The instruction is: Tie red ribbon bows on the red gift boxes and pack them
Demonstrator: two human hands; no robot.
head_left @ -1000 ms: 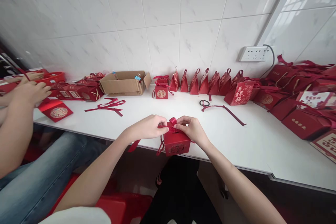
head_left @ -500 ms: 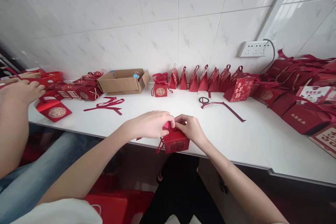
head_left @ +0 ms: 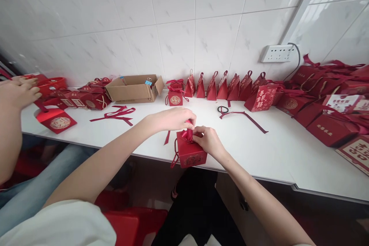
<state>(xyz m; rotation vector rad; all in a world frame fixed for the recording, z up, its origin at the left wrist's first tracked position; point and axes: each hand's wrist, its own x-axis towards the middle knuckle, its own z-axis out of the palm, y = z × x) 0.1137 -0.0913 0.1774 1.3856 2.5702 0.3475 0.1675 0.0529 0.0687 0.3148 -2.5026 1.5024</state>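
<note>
A red gift box [head_left: 192, 157] with a printed front stands at the table's front edge, a twisted red cord hanging at its left side. My left hand [head_left: 181, 118] is above the box, pinching a dark red ribbon [head_left: 189, 133] that rises from its top. On the right, my right hand [head_left: 210, 140] has thumb and finger closed on the ribbon's base, close against the top of the box. The exact knot or loop is partly hidden by my fingers. A ribbon end [head_left: 167, 137] lies left of the box.
Loose ribbons [head_left: 117, 114] lie left of centre, before an open cardboard box [head_left: 131, 93]. A finished red box [head_left: 175, 99] and a row of triangular boxes [head_left: 211, 91] line the wall. More boxes [head_left: 328, 127] are piled right. Another person's hand [head_left: 23, 91] works at left.
My left hand has moved upward, drawing the ribbon up taut from the box top. My right hand stays low at the ribbon's base. The other person's hand has shifted left.
</note>
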